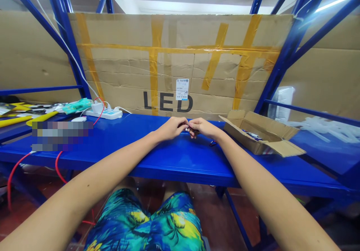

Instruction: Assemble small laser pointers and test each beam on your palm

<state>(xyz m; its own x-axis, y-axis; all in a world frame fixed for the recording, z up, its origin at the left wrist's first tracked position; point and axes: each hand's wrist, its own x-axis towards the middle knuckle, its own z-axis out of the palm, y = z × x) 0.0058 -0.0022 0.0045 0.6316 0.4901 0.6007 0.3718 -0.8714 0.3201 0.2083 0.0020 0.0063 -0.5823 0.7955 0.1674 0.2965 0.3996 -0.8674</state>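
My left hand (171, 128) and my right hand (203, 127) meet above the middle of the blue table (174, 155). Fingers of both are pinched together around a small, partly shiny item (186, 130), mostly hidden and too small to name. Just right of my right hand, a short piece of dark and red wire (213, 143) shows on the table. An open cardboard box (254, 144) stands further right, with several small items (252, 135) inside.
A white power strip (108, 113) with plugs and cables lies at the back left, near yellow-handled items (42, 119) and a blurred-out patch. Red cable (57, 164) hangs over the left front edge. A large cardboard sheet (126, 74) stands behind; clear plastic pieces (327, 127) lie far right.
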